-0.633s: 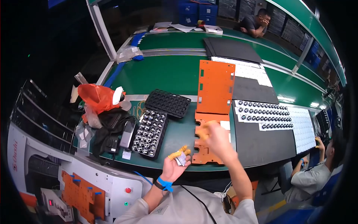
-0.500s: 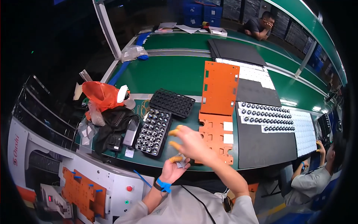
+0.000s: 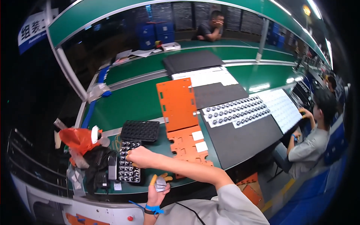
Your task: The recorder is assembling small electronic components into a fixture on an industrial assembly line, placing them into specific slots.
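My right hand [image 3: 140, 156] reaches left over the black tray [image 3: 140, 180], which holds rows of shiny, round, dark parts. Its fingers are bent together at the tray's right side, and whatever they pinch is hidden. Nearer to me, my left hand [image 3: 156, 191] is closed around a small bundle of flat, silvery-white pieces [image 3: 161, 183], its yellow-covered fingertips at the bundle's upper side. Just behind the filled tray lies a second black tray [image 3: 139, 131] with round pockets. An orange fixture plate [image 3: 182, 144] with cutouts and two white squares lies right of my hands; its upright orange panel [image 3: 177, 105] stands behind.
Right of the fixture, a black mat [image 3: 240, 142] carries white strips with rows of round dark parts [image 3: 236, 111]. A co-worker [image 3: 315, 131] sits at the right, hands at a white sheet [image 3: 281, 108]. Orange and clear bags [image 3: 79, 140] crowd the left; another person leans far back.
My right hand has moved from above my left hand leftward to the filled tray. My left hand still holds the flat pieces. The whole view has swung to the right and upward.
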A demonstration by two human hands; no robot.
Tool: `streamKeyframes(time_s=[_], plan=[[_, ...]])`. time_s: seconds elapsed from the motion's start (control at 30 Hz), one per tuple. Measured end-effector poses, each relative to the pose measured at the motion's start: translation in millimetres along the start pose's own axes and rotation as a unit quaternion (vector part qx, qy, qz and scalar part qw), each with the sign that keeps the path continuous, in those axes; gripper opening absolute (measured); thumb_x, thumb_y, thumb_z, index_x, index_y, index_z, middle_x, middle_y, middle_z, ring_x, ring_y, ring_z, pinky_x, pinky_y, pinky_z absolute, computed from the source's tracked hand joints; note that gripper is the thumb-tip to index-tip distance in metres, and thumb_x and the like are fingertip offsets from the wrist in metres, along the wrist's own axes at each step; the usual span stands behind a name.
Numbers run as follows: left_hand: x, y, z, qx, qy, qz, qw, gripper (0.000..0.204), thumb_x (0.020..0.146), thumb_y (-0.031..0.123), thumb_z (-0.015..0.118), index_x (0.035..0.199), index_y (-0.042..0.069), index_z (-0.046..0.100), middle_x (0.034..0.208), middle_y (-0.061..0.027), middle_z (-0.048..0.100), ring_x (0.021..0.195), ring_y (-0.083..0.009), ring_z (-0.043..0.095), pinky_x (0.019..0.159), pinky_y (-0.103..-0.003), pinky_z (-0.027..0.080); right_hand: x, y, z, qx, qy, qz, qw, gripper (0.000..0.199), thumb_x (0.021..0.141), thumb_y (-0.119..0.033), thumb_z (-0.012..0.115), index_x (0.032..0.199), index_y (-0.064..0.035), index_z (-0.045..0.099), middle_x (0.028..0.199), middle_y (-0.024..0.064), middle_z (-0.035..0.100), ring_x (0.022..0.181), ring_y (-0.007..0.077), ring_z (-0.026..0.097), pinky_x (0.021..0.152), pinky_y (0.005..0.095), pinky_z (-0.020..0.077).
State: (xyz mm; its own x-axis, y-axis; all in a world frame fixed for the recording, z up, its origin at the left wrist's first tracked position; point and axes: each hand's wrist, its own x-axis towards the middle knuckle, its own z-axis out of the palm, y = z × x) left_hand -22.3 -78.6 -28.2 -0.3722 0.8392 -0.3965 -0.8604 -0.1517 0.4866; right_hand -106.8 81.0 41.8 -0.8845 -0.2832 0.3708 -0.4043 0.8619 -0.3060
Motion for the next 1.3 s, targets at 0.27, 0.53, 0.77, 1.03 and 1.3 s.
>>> streamKeyframes(time_s=[0.27, 0.53, 0.77, 1.03, 1.3], plan=[[35.4, 8.6, -3.3, 0.036, -0.021, 0.040, 0.998, 0.031, 0.107, 0.033, 0.044, 0.112, 0.008, 0.062, 0.100, -0.0077, 0.066, 0.067, -0.0170, 0.050, 0.055, -0.029, 0.036, -30.1, -10.7, -39.6, 0.047, 0.096, 0.056, 0.993, 0.022, 0.077, -0.013, 0.072, 0.089, 0.0024, 0.061, 0.089, 0.0181, 0.063, 0.085, 0.0365, 0.068, 0.066, 0.0451, 0.0574], [49.1, 4.6, 27.8, 0.039, -0.029, 0.064, 0.997, 0.042, 0.105, 0.025, 0.059, 0.141, 0.004, 0.054, 0.132, -0.0101, 0.064, 0.122, -0.0245, 0.062, 0.108, -0.044, 0.050, -163.5, -43.9, -109.3, 0.364, 0.219, 0.203, 0.882, 0.030, 0.082, -0.012, 0.076, 0.105, -0.0033, 0.060, 0.093, 0.0044, 0.059, 0.080, 0.0132, 0.059, 0.069, 0.0275, 0.0485], [78.0, -4.7, 54.2, 0.002, -0.068, 0.044, 0.997, 0.048, 0.106, 0.031, 0.057, 0.147, 0.006, 0.052, 0.144, -0.0116, 0.060, 0.125, -0.0232, 0.060, 0.107, -0.040, 0.048, -207.4, -41.5, -79.9, 0.430, 0.281, 0.275, 0.813, 0.025, 0.087, -0.002, 0.077, 0.106, -0.0034, 0.061, 0.090, -0.0043, 0.058, 0.072, 0.0004, 0.045, 0.063, 0.0180, 0.0376], [61.2, 5.4, 76.9, -0.016, -0.092, 0.054, 0.994, 0.061, 0.104, 0.045, 0.059, 0.151, 0.008, 0.048, 0.119, -0.0027, 0.064, 0.089, -0.0107, 0.058, 0.080, -0.027, 0.048, -188.3, -40.9, -87.9, 0.419, 0.301, 0.294, 0.805, 0.020, 0.090, -0.003, 0.075, 0.109, -0.0019, 0.066, 0.085, -0.0062, 0.059, 0.068, -0.0011, 0.044, 0.058, 0.0164, 0.0337], [43.1, 6.9, 83.5, 0.073, -0.119, 0.152, 0.978, 0.066, 0.096, 0.030, 0.074, 0.150, 0.003, 0.047, 0.121, -0.0028, 0.064, 0.092, -0.0098, 0.059, 0.078, -0.024, 0.048, -194.8, -45.3, -90.3, 0.470, 0.261, 0.339, 0.772, 0.031, 0.093, -0.005, 0.074, 0.122, 0.0018, 0.065, 0.099, -0.0015, 0.066, 0.082, 0.0025, 0.057, 0.072, 0.0182, 0.0469]])
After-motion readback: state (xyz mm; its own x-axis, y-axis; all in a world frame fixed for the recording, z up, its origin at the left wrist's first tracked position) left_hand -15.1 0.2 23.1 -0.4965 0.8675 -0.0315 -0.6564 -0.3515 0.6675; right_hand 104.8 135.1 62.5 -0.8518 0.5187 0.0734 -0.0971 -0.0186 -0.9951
